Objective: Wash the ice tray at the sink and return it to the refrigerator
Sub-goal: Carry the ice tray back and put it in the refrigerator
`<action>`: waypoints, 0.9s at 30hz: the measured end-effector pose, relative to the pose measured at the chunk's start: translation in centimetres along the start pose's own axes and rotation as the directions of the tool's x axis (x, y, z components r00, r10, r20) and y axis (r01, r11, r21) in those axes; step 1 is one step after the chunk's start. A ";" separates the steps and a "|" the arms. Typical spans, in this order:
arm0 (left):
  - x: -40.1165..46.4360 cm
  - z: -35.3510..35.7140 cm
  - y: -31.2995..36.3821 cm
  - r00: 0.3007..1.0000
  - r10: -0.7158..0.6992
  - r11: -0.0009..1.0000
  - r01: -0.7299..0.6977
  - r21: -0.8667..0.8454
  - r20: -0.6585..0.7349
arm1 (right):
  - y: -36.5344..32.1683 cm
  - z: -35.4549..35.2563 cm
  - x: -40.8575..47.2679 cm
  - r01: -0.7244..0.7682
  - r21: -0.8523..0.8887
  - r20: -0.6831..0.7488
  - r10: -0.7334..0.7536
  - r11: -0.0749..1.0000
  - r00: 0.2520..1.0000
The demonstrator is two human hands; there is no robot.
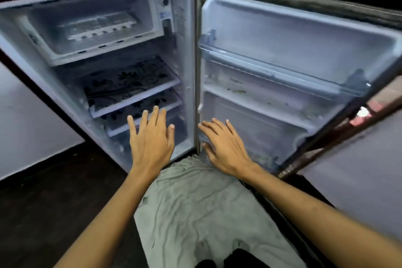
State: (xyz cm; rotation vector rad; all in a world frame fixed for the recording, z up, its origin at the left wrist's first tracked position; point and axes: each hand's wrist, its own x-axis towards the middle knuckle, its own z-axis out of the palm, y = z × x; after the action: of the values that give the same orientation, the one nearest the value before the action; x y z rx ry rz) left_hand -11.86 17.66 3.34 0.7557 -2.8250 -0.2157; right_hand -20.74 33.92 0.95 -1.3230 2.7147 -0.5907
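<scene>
The refrigerator (187, 72) stands open, its door (293, 85) swung to the right of the frame. A white ice tray (97, 29) lies in the freezer compartment (54, 50) at upper left. Both hands, left (151, 141) and right (226, 148), hover at lower centre with fingers spread, grasping nothing.

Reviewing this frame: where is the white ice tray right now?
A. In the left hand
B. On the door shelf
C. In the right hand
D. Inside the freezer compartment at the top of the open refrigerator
D. The ice tray lies inside the freezer compartment, while the left hand and right hand are both open and empty, held low in front of the refrigerator.
</scene>
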 end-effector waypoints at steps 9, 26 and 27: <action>-2.8 1.1 9.4 0.983 0.170 0.980 -0.162 -0.117 0.065 | 8.8 -6.0 -8.1 -0.343 -0.045 -0.209 0.327 0.938 0.922; -2.5 1.1 27.6 0.940 0.340 0.919 -0.332 -0.214 -0.001 | 19.3 -17.1 -12.1 -0.475 -0.161 -0.451 0.364 0.865 0.815; -2.7 1.1 28.1 0.942 0.335 0.920 -0.328 -0.213 -0.004 | 19.5 -16.9 -12.3 -0.466 -0.163 -0.451 0.354 0.870 0.819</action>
State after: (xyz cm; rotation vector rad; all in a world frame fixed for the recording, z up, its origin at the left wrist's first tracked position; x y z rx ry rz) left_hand -23.25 43.23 7.32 0.2241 -2.8420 -0.4652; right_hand -31.32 59.49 8.11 -0.6310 3.3848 -0.5139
